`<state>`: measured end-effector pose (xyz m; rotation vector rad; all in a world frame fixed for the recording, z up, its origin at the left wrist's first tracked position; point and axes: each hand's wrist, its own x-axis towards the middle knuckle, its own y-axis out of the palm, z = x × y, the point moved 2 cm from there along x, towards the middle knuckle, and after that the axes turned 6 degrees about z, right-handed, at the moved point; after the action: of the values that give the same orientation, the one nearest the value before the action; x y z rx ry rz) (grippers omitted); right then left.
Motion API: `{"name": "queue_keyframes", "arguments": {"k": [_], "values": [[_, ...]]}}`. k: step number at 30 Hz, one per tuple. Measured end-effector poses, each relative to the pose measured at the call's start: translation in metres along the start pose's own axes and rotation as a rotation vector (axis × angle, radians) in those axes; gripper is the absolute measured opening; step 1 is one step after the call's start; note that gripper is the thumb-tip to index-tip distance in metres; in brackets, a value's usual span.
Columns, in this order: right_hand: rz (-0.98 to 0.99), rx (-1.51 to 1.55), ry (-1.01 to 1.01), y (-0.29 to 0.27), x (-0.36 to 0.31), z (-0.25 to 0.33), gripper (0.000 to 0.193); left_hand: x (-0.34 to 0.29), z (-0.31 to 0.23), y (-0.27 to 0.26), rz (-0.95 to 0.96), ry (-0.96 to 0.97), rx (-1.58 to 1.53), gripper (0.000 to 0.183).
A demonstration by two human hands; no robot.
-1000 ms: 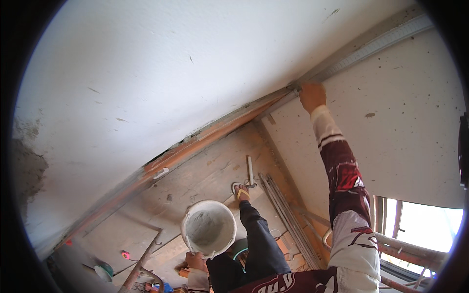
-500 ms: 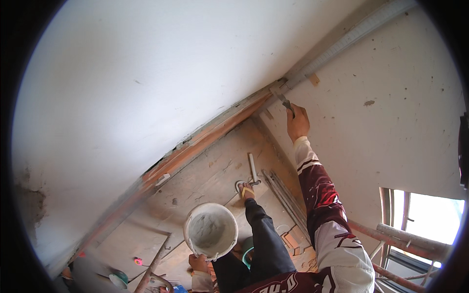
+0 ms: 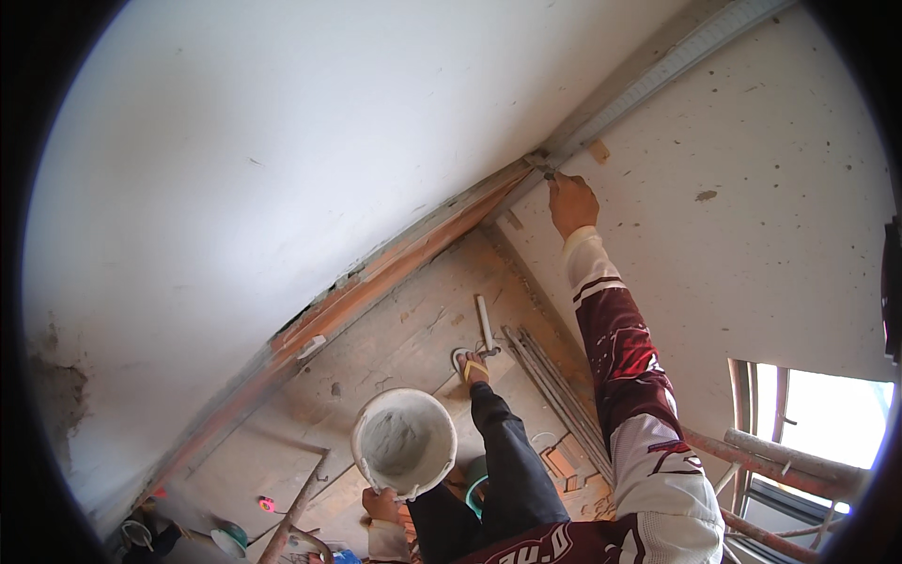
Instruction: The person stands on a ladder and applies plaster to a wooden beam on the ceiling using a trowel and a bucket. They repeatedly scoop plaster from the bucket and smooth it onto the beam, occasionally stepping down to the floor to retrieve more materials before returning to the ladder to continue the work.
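Note:
My right hand [image 3: 573, 205] reaches far out to the corner where the large white panel meets the wall. Its fingers are closed on a putty knife [image 3: 543, 169], whose blade is at the far end of the joint; most of the handle is hidden in the hand. My left hand [image 3: 381, 506] grips the rim of a white bucket [image 3: 360, 442] close to my legs. Inside the bucket is a grey paste [image 3: 399, 440], smeared up the sides. Along the lower edge of the white panel [image 3: 282, 169] runs an orange-brown strip [image 3: 395, 258] with rough, broken grey patches.
Red-brown scaffold tubes [image 3: 789, 468] stand by a bright window [image 3: 836, 414] at the right. On the floor lie long bars [image 3: 559, 399], brick pieces [image 3: 564, 462], a white-handled tool [image 3: 484, 320] and a pink tape measure [image 3: 267, 504]. A rusty tube frame [image 3: 299, 508] rises at lower left.
My right hand has moved a little farther up and left with the putty knife, which now shows less of itself. The left hand and bucket have barely shifted.

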<state>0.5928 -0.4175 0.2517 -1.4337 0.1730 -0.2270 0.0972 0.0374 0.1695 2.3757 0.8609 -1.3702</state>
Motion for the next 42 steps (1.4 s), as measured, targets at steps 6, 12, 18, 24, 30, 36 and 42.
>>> {"name": "queue_keyframes", "arguments": {"k": [6,12,18,24,30,36,42], "values": [[-0.018,0.024,-0.011,-0.013,0.001,0.007,0.023,0.000,0.012,0.006,0.055,-0.003,0.008,0.027],[-0.141,0.280,-0.070,-0.010,-0.049,0.005,0.029,-0.003,0.008,0.022,0.091,-0.021,0.009,0.024],[0.532,0.373,-0.336,0.025,-0.211,0.043,0.036,0.027,0.009,0.040,0.022,0.017,0.049,0.019],[0.593,0.196,-0.649,0.103,-0.307,0.097,0.031,0.027,-0.021,0.084,0.038,0.219,0.061,0.018],[0.529,0.101,-0.669,0.130,-0.306,0.130,0.025,0.020,-0.044,0.107,0.151,0.355,0.174,0.021],[0.583,0.206,-0.712,0.129,-0.308,0.130,0.031,0.008,-0.066,0.123,0.180,0.287,0.122,0.019],[0.709,0.354,-0.666,0.130,-0.320,0.125,0.036,0.014,-0.062,0.123,0.201,0.315,0.182,0.017]]}}
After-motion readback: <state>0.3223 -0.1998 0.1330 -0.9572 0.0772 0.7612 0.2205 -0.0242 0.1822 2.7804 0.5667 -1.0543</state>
